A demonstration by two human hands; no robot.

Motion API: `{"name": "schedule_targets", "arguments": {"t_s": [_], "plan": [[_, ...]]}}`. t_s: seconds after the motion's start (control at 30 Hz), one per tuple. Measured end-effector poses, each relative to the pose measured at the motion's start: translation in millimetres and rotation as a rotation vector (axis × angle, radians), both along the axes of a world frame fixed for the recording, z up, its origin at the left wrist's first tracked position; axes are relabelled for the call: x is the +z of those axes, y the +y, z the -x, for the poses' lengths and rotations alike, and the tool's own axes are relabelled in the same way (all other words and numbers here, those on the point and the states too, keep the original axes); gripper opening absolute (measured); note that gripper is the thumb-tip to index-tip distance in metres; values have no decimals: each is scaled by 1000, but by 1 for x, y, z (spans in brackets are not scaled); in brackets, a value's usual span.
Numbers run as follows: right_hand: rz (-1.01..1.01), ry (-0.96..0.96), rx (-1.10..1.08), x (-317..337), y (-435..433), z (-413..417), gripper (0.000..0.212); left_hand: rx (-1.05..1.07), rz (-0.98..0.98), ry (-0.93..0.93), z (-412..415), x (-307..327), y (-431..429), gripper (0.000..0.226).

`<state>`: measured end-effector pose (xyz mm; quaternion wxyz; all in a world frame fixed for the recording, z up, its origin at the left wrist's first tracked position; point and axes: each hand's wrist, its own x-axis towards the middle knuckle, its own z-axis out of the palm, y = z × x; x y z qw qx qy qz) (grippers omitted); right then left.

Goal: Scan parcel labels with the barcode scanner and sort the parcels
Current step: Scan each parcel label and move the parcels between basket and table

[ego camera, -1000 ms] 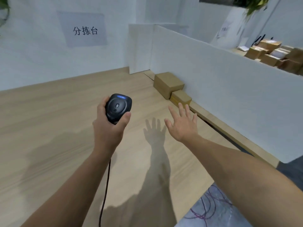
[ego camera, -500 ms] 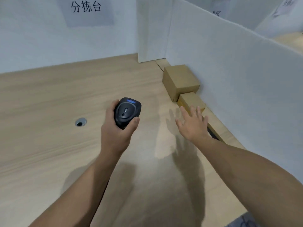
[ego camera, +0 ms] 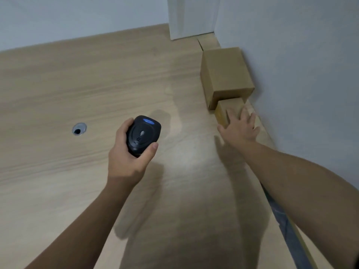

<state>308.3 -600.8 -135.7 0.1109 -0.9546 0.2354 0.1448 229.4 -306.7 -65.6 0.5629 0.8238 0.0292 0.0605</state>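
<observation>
Small parcel sits at the desk's right edge by the wall, touching the bigger box, long axis along the wall. I see right hand on it, fingers spread, not gripping. Left hand, farther off, grips the scanner.

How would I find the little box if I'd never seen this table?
Look along the white wall at the right edge of the wooden table. Two brown cardboard boxes sit beside it, one right behind the other. The little box is the nearer one, lower and narrower than the big box, with the right hand spread over it.
</observation>
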Motion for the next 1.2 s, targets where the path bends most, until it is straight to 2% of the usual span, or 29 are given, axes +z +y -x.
{"name": "schedule_targets", "arguments": {"t_s": [0.17, 0.4, 0.57, 0.67, 0.77, 0.83, 0.93, 1.1, 1.2], "plan": [[-86, -95, -26, -3, 8, 6, 60, 97, -19, 6, -3, -11, 1, 74], [-280, -159, 82, -2, 36, 60, 64, 194, 31, 33, 23, -12, 4, 75], [-606, -244, 15, -2, 54, 104, 65, 156, 45, 33, 51, -3, 3, 73], [-884, -213, -93, -1, 62, 129, 67, 144, 54, 29, 68, 0, 4, 74], [-986, -121, -96, -2, 66, 153, 60, 138, 70, 27, 84, 3, 8, 73], [-944, -88, -103, -5, 66, 161, 55, 149, 84, 30, 94, 4, 11, 71], [-814, -112, -98, -6, 72, 164, 64, 180, 99, 31, 109, 4, 19, 70], [-396, -199, 211, 9, 104, 156, 72, 226, 131, 39, 125, 7, 33, 74], [-280, -121, 321, 11, 123, 151, 75, 250, 125, 38, 130, 10, 41, 76]]}}
